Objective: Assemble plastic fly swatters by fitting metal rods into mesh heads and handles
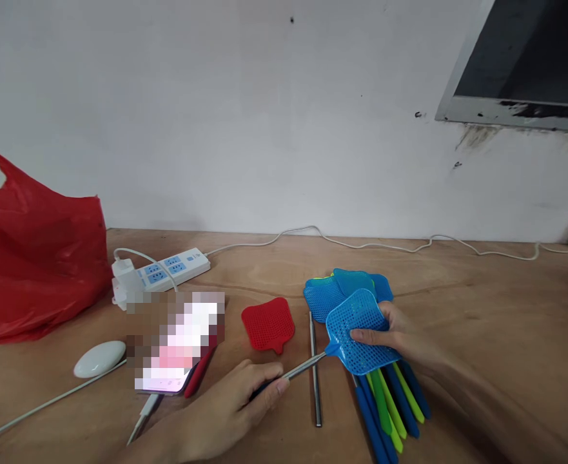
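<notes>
A blue fly swatter [368,348] is held between both hands above the table. My left hand [245,390] is closed round its handle end, where a dark grip and a metal rod show. My right hand [394,335] pinches the mesh head, thumb on top and the other fingers mostly behind it. Beneath lies a pile of fly swatters with blue heads [322,299] and blue and green handles [385,399]. A loose metal rod [316,386] rests on the table between the hands. Left of it lies a separate red swatter head [269,324].
A lit phone [167,380], its screen blurred, stands at the left near a white mouse-shaped object [100,359]. Behind are a white power strip [187,265] and a red plastic bag [37,258]. A cable [361,246] runs along the wall.
</notes>
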The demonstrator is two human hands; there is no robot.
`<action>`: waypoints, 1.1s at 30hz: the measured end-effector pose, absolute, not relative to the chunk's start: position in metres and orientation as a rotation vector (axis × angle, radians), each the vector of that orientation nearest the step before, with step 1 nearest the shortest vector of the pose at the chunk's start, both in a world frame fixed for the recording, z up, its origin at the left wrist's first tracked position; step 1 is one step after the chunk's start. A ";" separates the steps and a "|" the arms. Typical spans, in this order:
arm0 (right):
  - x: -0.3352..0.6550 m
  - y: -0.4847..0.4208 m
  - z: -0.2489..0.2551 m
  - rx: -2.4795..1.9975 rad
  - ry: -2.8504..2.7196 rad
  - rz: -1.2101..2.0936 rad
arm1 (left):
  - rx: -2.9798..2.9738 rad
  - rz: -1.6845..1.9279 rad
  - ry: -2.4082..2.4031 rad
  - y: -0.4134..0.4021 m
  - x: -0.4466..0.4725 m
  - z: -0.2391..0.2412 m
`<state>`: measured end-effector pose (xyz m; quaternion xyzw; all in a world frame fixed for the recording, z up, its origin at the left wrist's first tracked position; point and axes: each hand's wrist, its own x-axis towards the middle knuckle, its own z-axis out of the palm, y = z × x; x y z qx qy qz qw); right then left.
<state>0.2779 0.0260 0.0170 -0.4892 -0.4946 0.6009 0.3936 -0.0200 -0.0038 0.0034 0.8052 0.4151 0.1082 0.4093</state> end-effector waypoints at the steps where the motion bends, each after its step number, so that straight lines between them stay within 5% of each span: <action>1: 0.279 0.027 0.018 -1.212 -1.288 1.544 | 2.027 0.274 1.039 -0.004 -0.020 0.004; 14: 0.289 0.030 0.020 -1.242 -1.050 1.544 | 1.909 0.293 1.042 -0.004 -0.023 0.003; 21: 0.263 0.018 0.009 -0.754 -1.042 1.593 | 1.653 0.500 1.007 -0.005 -0.016 -0.003; 33: 0.223 -0.003 -0.016 -1.027 -1.243 1.388 | 1.679 0.441 0.894 -0.010 -0.005 -0.001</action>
